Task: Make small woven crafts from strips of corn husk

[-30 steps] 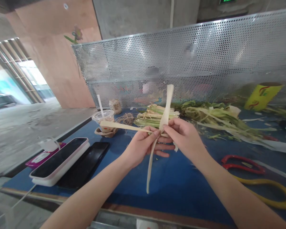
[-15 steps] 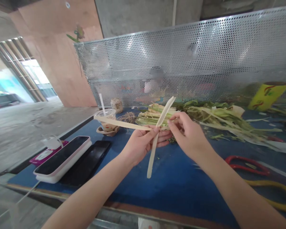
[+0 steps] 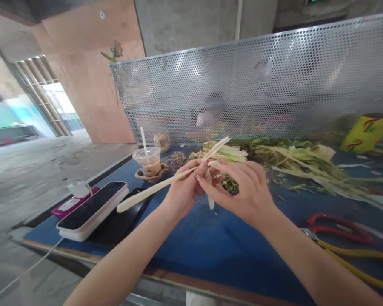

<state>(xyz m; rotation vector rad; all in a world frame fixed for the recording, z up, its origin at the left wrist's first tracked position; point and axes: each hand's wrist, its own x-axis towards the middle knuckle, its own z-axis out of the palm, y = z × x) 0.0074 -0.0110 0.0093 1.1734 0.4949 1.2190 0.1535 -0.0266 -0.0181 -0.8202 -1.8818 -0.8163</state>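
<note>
Nearest the viewer runs the table's front edge point(image 3: 83, 258), a wooden lip with a metal rail below; the blue top behind it lies bare between the forearms, the widest free patch in view. Above that patch the left hand point(image 3: 181, 191) and right hand point(image 3: 242, 191) meet, touching each other. Both are closed, pinching pale leaf strips point(image 3: 156, 187): one long strip runs from the fingers down-left to a rounded end over the dark phone point(image 3: 115, 221), a second rises up-right toward the leaf pile, and a short end hangs below the fingers. The strips are held clear of the table.

Left of the hands, a white-cased phone point(image 3: 92, 210) lies just beside the dark one, near the left edge, with a pink packet point(image 3: 70, 206) beyond it. At the right, red and yellow scissors point(image 3: 344, 233) lie flat near the right forearm.

Farther back, a clear cup point(image 3: 148, 160) with a straw holds a brownish drink and sits in a small holder; a coil of twine point(image 3: 175, 159) is just beside it. A heap of green and pale leaves point(image 3: 293, 159) stretches along the table's far side. A yellow roll point(image 3: 367, 134) leans at far right. A perforated metal screen point(image 3: 274, 85) closes off the back; to the left the table edge opens onto concrete floor point(image 3: 35, 161) and a plywood wall point(image 3: 83, 63).
</note>
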